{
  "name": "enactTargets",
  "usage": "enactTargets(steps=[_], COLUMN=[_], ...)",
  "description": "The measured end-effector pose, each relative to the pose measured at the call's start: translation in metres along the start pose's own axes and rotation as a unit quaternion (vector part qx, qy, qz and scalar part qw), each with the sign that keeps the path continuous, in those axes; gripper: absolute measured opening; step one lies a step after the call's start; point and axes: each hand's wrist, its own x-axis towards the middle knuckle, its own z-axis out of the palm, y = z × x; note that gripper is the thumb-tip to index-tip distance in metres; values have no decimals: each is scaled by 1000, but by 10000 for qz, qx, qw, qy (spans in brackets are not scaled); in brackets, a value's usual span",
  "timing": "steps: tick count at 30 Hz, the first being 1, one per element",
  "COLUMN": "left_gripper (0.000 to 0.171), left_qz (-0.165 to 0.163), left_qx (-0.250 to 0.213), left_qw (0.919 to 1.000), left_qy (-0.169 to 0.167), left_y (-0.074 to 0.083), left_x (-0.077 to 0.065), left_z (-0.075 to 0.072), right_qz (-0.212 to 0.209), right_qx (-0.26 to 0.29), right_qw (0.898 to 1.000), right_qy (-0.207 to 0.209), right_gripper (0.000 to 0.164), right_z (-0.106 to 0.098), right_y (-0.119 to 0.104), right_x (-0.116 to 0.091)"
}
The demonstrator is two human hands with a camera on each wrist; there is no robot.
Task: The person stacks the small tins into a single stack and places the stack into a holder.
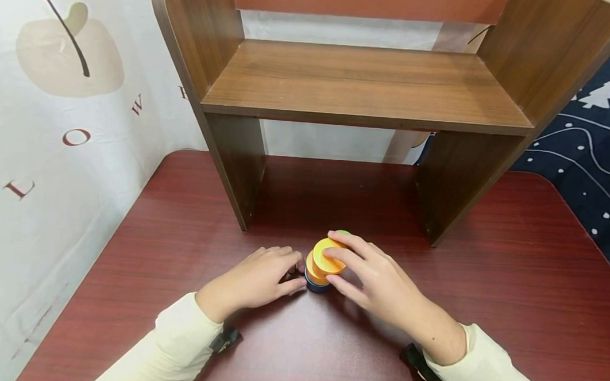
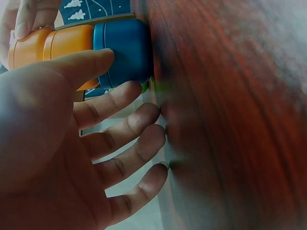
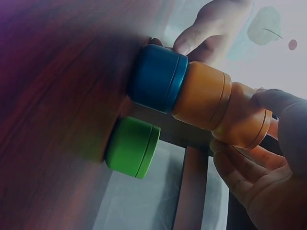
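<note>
A small blue round-edged container (image 2: 125, 51) stands on the table, with an orange container (image 3: 201, 93) of like shape on top of it. Topmost is a yellow-orange container (image 1: 327, 256), set a little off to one side. My right hand (image 1: 383, 278) grips this top piece between thumb and fingers. Beside the stack, on its left, my left hand (image 1: 261, 277) rests low with relaxed fingers. Its thumb and index fingertips are at the blue container; whether they press it I cannot tell. Behind the stack stands a green container (image 3: 132, 147), mostly hidden in the head view.
A brown wooden shelf unit (image 1: 367, 87) stands on the dark red table (image 1: 180, 207) behind the hands. A white printed cloth (image 1: 76, 201) hangs at the left, a navy cloth with white trees (image 1: 587, 148) at the right.
</note>
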Motion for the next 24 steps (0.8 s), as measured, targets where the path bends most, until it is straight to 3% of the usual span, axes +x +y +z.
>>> enactTargets(steps=[15,24], left_gripper=[21,21], left_qz=[-105,-160], left_qx=[-12,-78], left_qw=[9999,9997], left_qy=[-87,-151], left_y=[-3,-2], left_x=[0,-1], left_z=[1,2], right_qz=[70,18], right_qx=[94,86], right_qw=[9998,9999], right_qy=[-144,-82], right_gripper=[43,35], right_z=[1,3], right_y=[-1,0], right_x=[0,-1])
